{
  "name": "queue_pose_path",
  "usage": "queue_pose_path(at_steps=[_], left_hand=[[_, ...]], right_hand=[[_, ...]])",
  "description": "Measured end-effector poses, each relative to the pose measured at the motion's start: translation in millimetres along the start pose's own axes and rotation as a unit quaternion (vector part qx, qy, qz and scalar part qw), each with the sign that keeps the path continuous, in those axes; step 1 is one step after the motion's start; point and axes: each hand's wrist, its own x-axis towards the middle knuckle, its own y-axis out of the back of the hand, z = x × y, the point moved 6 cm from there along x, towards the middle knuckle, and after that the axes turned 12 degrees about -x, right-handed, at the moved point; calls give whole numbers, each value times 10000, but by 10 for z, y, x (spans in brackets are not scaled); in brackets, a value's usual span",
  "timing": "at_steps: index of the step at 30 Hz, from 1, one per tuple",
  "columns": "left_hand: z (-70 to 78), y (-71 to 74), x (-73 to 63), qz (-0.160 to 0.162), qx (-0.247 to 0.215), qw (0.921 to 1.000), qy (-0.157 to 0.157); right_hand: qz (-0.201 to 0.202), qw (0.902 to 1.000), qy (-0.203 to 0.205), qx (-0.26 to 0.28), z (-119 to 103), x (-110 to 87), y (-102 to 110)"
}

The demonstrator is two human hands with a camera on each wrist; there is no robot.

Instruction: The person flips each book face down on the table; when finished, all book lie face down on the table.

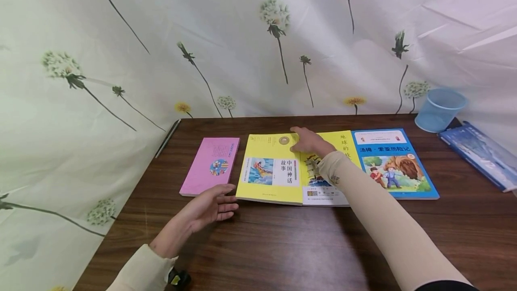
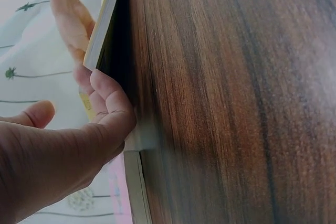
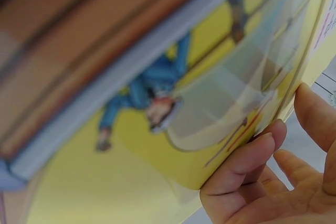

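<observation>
A yellow book [image 1: 262, 192] with a small picture on its cover lies mid-table. Beside it, a yellow book with a ship picture [image 1: 323, 196] is partly hidden by my right forearm. At the first book's near left corner is my left hand [image 1: 210, 205], palm inward; a fingertip meets a book's corner in the left wrist view, thumb apart. My right hand [image 1: 308, 142] reaches over the far part of the two yellow books, thumb and index finger spread. In the right wrist view its bent fingers [image 3: 241, 169] touch the edge of the ship cover, without a visible pinch.
To the left lies a pink book [image 1: 210, 152]. A blue book [image 1: 387, 152] adjoins the ship book on the right. Farther right are a light-blue plastic cup [image 1: 438, 113] and another blue book [image 1: 476, 152]. Behind the wooden table [image 1: 274, 241] hangs a dandelion-print sheet [image 1: 242, 57].
</observation>
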Motion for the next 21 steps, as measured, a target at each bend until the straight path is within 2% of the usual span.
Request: queue_pose_path(at_steps=[16, 21], left_hand=[[25, -53, 72, 129, 447, 9988, -123], [56, -78, 73, 110, 457, 9987, -189]], right_hand=[[-64, 10000, -48, 31, 18, -12, -21], [-126, 9998, -132, 44, 24, -5, -15]])
